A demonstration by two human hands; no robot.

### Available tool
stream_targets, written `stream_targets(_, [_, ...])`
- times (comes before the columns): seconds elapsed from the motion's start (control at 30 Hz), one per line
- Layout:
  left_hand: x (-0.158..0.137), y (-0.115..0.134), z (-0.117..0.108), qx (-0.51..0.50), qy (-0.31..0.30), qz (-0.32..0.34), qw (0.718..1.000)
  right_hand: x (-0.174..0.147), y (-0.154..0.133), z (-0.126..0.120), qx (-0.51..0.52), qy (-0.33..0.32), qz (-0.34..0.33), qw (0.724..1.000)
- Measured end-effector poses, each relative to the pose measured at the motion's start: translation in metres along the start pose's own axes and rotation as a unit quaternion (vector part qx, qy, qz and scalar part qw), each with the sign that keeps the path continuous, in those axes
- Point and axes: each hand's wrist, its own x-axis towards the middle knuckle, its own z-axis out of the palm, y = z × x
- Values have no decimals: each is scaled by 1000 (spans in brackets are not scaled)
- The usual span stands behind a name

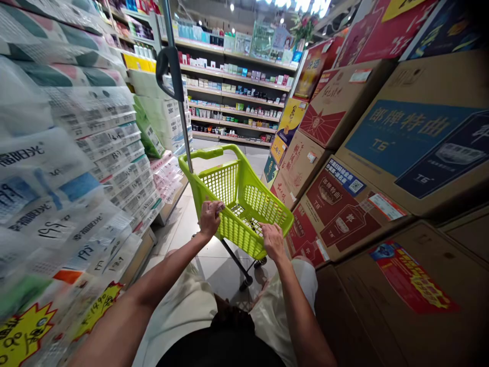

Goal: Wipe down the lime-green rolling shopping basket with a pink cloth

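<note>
A lime-green plastic shopping cart [263, 201] with lattice walls stands in front of my knees, tilted in the view. My left hand [210, 219] is closed around its near rim, toward the left corner. Further right, my right hand [273, 240] has its fingers hooked over the same rim, with the fingertips partly hidden inside. A grey metal pole [186, 127] with a black looped handle [168, 71] rises from the cart's left side. Beneath the basket, dark legs and casters [246, 281] rest on the tiled floor.
Stacked plastic-wrapped paper packs [95, 117] with handwritten prices line the left side. Cardboard cartons [344, 204] are piled close on the right. Ahead, shelves [237, 92] of small boxed goods cross the aisle's end. Pale floor tiles [171, 234] show beside the cart.
</note>
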Motion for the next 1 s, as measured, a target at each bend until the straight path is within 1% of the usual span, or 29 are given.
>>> stream_targets(0.03, [-6, 5, 3, -14, -6, 5, 1000, -1, 0, 0, 9, -2, 7, 1000])
stream_targets(0.13, [-28, 18, 15, -74, -57, 50, 994, -3, 0, 0, 37, -13, 25, 999])
stream_targets(0.17, [-34, 22, 20, -89, -59, 45, 993, -4, 0, 0, 43, -17, 29, 999])
stream_targets(0.2, [-40, 25, 24, -98, -48, 26, 994, -5, 1, 0, 48, -20, 34, 998])
stream_targets(0.27, [-49, 33, 31, -103, -10, -34, 994, -7, 4, -2, 58, -19, 47, 997])
stream_targets(0.3, [-55, 38, 35, -107, -2, -48, 993, -8, 5, -2, 64, -15, 55, 996])
stream_targets(0.33, [-62, 45, 38, -115, -12, -42, 992, -9, 7, -2, 74, -13, 61, 995])
stream_targets(0.4, [-81, 62, 44, -140, -70, 12, 988, -10, 11, -1, 103, -13, 69, 992])
stream_targets(0.47, [-100, 81, 48, -157, -123, 73, 977, -12, 12, 0, 162, -5, 80, 984])
stream_targets(0.53, [-110, 96, 50, -151, -141, 113, 972, -15, 12, 1, 255, 32, 105, 961])
stream_targets(0.6, [-104, 100, 50, -124, -141, 137, 973, -18, 13, -1, 343, 93, 135, 925])
stream_targets(0.67, [-84, 93, 46, -85, -134, 140, 977, -20, 15, -7, 385, 146, 153, 898])
stream_targets(0.73, [-59, 81, 41, -44, -106, 103, 988, -23, 18, -13, 385, 178, 163, 891])
stream_targets(0.8, [-41, 74, 38, -9, -57, 36, 998, -23, 21, -17, 369, 188, 172, 894])
stream_targets(0.83, [-36, 74, 37, -5, -45, 20, 999, -23, 21, -18, 363, 189, 175, 896])
stream_targets(0.87, [-34, 77, 37, -10, -51, 30, 998, -22, 21, -18, 360, 189, 175, 897])
stream_targets(0.9, [-35, 82, 38, -22, -77, 65, 995, -21, 20, -17, 360, 188, 173, 897])
stream_targets(0.97, [-39, 94, 41, -48, -155, 166, 973, -18, 18, -15, 363, 191, 166, 897])
stream_targets(1.0, [-40, 98, 42, -53, -181, 196, 962, -17, 17, -14, 362, 194, 164, 897])
